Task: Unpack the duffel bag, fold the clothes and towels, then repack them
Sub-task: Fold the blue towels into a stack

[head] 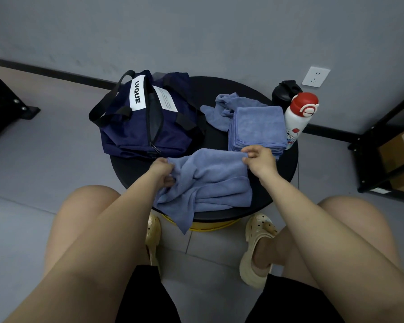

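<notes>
A navy duffel bag (140, 122) with black handles and its zip open lies on the left of a round black table (287, 164). A rumpled blue towel (210, 183) is spread at the table's near edge, one corner hanging off. My left hand (163, 171) grips its left edge and my right hand (258, 159) pinches its far right corner. A folded blue towel stack (257, 129) lies right of the bag. Behind the stack sits a crumpled blue towel (224, 108).
A white bottle with a red cap (297, 120) and a black bottle (283, 93) stand at the table's right rim. A dark shelf with cardboard boxes (397, 150) is at the right. A wall socket (315, 76) is behind. My knees flank the table.
</notes>
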A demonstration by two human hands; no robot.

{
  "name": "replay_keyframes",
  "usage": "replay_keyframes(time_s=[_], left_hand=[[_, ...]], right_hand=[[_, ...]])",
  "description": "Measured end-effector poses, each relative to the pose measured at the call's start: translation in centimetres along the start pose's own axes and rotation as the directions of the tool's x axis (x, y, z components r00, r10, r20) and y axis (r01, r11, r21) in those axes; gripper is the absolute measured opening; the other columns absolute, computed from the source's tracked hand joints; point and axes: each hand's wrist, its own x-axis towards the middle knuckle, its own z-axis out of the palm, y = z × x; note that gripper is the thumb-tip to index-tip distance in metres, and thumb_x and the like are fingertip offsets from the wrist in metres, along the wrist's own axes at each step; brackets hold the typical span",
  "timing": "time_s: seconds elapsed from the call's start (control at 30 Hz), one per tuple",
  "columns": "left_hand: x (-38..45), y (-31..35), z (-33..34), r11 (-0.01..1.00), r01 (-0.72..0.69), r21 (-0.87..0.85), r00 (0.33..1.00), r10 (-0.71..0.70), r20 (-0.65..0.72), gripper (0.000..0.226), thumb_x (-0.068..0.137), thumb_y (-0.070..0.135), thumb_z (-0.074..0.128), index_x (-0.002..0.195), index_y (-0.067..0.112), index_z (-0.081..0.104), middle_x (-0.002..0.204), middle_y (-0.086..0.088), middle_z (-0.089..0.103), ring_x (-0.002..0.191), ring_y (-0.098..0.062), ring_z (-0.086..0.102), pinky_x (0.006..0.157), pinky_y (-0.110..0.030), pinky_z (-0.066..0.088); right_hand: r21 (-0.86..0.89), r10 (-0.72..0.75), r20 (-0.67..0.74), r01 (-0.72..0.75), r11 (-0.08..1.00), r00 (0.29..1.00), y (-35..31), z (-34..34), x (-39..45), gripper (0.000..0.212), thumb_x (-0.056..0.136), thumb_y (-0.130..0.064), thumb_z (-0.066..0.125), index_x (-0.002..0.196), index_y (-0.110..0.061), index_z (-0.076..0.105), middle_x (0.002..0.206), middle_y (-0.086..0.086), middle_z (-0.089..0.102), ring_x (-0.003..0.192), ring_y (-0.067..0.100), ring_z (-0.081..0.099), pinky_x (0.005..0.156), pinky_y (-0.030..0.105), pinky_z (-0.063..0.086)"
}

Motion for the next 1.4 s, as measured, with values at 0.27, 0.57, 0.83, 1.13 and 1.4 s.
replay_keyframes(time_s=[0.27, 0.57, 0.83, 1.13, 1.4], left_hand=[[-2.4, 1.6, -3.1, 0.948, -0.162, -0.275, 0.974, 0.199, 0.111, 0.011, 0.092, 0.006, 0.058, 0.094, 0.017, 0.057, 0.080, -0.001, 0.058, 0.059, -0.008, 0.059, 0.049, -0.018, 0.052], [-6.0, 4.5, -5.9, 0.886, -0.439, -0.147, 0.898, 0.435, -0.062, 0.021, 0.091, 0.002, 0.056, 0.110, 0.005, 0.063, 0.100, -0.011, 0.060, 0.086, -0.019, 0.057, 0.076, -0.029, 0.052], [-8.5, 6.5, -8.8, 0.821, -0.569, -0.047, 0.811, 0.550, -0.200, 0.012, 0.086, 0.009, 0.067, 0.097, 0.014, 0.068, 0.077, 0.004, 0.062, 0.072, -0.008, 0.055, 0.066, -0.020, 0.047], [-11.7, 9.3, -10.7, 0.753, -0.643, -0.140, 0.760, 0.606, -0.234, 0.021, 0.087, 0.001, 0.064, 0.107, 0.005, 0.065, 0.079, -0.003, 0.060, 0.069, -0.016, 0.055, 0.070, -0.026, 0.048], [-12.9, 10.6, -11.0, 0.771, -0.588, -0.243, 0.808, 0.552, -0.205, 0.032, 0.088, -0.006, 0.058, 0.117, 0.006, 0.063, 0.088, -0.002, 0.062, 0.087, -0.019, 0.063, 0.082, -0.023, 0.054]], right_hand=[[0.054, -0.063, -0.008, 0.063, 0.997, 0.998, -2.5, -1.1, -1.1, 0.020, 0.090, -0.004, 0.060, 0.106, -0.012, 0.067, 0.099, 0.006, 0.063, 0.096, 0.018, 0.058, 0.091, 0.031, 0.049], [0.110, -0.165, -0.049, 0.170, 0.979, 0.985, -6.7, -4.1, -2.5, 0.024, 0.087, -0.003, 0.065, 0.110, -0.005, 0.065, 0.106, 0.007, 0.064, 0.097, 0.016, 0.059, 0.084, 0.022, 0.045], [0.133, -0.233, -0.194, 0.261, 0.956, 0.953, -9.2, -6.2, -3.4, 0.015, 0.086, -0.007, 0.067, 0.100, -0.008, 0.069, 0.084, 0.001, 0.064, 0.079, 0.011, 0.058, 0.078, 0.022, 0.046], [0.373, -0.147, -0.150, 0.194, 0.907, 0.978, -11.3, -8.1, -3.8, 0.021, 0.083, 0.003, 0.066, 0.095, -0.014, 0.068, 0.088, 0.000, 0.064, 0.095, 0.017, 0.059, 0.088, 0.025, 0.048], [0.660, 0.075, -0.047, -0.026, 0.751, 0.996, -12.2, -9.1, -4.0, 0.039, 0.081, 0.003, 0.069, 0.119, 0.004, 0.060, 0.099, 0.009, 0.066, 0.104, 0.025, 0.063, 0.079, 0.024, 0.053]])
